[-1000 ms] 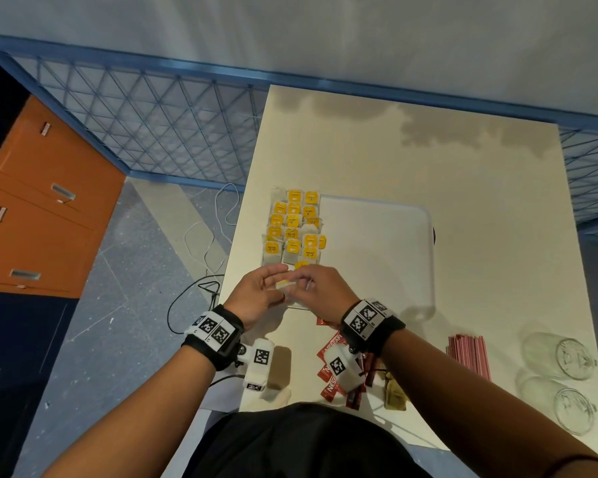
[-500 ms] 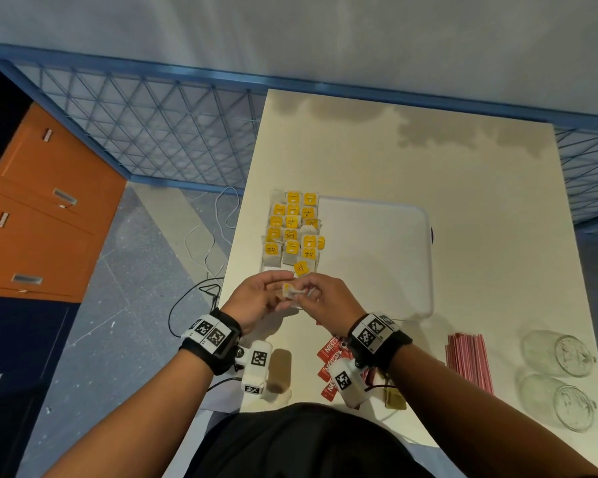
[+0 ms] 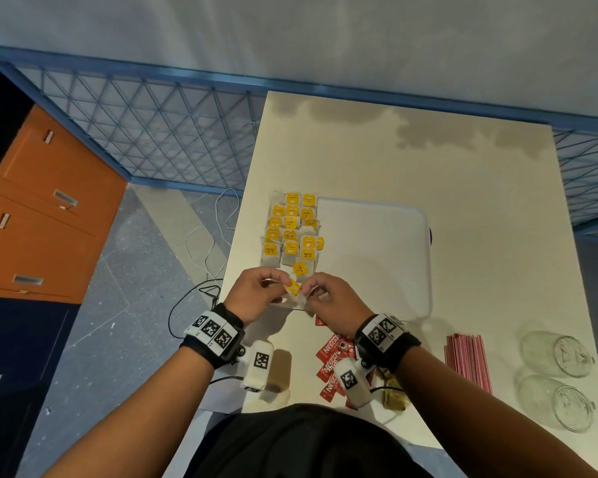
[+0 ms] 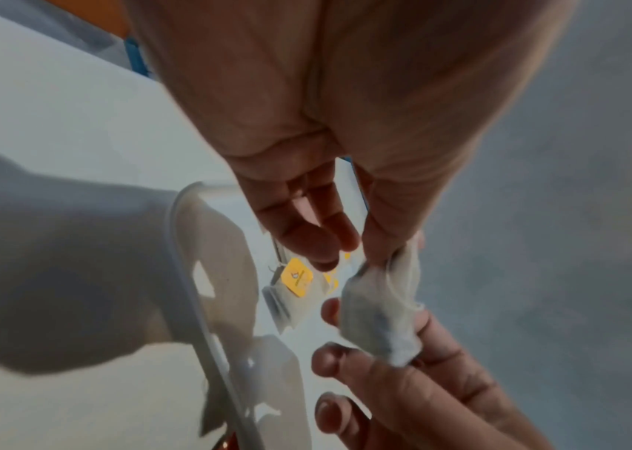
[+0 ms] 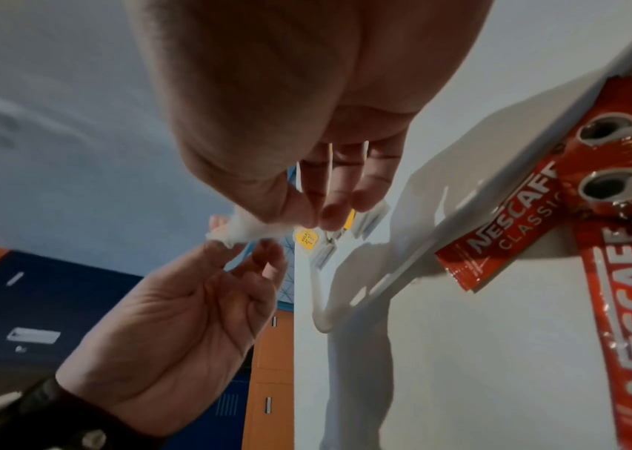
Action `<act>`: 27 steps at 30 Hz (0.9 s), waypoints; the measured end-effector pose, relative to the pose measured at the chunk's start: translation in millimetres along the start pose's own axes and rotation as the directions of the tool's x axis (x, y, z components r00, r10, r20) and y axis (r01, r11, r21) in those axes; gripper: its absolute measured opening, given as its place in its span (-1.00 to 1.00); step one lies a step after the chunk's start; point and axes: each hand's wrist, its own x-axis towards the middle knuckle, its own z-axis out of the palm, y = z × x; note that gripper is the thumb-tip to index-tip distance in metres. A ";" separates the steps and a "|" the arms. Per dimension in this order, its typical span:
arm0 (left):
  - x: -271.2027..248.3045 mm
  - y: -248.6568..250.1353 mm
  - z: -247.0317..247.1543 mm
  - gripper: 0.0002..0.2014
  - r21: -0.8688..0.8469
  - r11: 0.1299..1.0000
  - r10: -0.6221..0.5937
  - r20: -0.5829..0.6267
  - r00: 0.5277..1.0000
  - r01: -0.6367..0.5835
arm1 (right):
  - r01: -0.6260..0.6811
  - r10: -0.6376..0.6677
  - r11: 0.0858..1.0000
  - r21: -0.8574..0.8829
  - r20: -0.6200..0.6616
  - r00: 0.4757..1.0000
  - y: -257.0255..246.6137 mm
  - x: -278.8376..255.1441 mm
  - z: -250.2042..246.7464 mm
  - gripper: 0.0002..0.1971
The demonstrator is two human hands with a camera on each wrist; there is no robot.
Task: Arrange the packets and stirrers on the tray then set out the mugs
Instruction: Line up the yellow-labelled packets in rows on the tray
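Observation:
Both hands meet over the near left corner of the white tray (image 3: pixel 377 253). Between them is a white tea bag (image 3: pixel 299 300) with a yellow tag (image 3: pixel 293 288). My left hand (image 3: pixel 283 282) pinches one end of the tea bag (image 4: pixel 379 307) and my right hand (image 3: pixel 308 291) pinches the other end of the tea bag (image 5: pixel 244 231). Several yellow-tagged tea bags (image 3: pixel 292 232) lie in rows on the tray's left side. Red coffee sachets (image 3: pixel 332 360) lie on the table under my right wrist. A bundle of red stirrers (image 3: pixel 466 360) and two glass mugs (image 3: pixel 556 353) lie at the near right.
The cream table (image 3: pixel 411 160) ends just left of the tray, above grey floor with cables (image 3: pixel 204 243). Orange drawers (image 3: pixel 42 219) stand at the left. A blue mesh fence (image 3: pixel 159 132) runs behind. Brown packets (image 3: pixel 394 395) sit beside the sachets.
Both hands have drawn slightly toward me and a little apart, still holding the tea bag. Its yellow tag has turned. One more tagged bag now shows on the tray beyond the fingers.

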 end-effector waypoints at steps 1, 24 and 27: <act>0.6 0.4 -1.2 -0.69 0.028 1.000 0.009 0.021 1.000 -0.010 | 0.005 -0.005 1.000 0.019 -0.004 1.000 0.3 0.5 -0.4 -0.80; 18.5 -2.2 -6.3 -0.90 0.291 0.957 0.022 -0.021 1.000 -0.015 | -0.060 0.059 0.998 -0.003 -0.136 0.989 4.9 34.8 7.9 -0.90; 32.1 -1.6 -9.4 -0.98 0.420 0.906 0.077 -0.036 0.996 -0.055 | -0.060 0.053 0.997 -0.045 -0.140 0.989 1.6 40.2 7.0 -0.91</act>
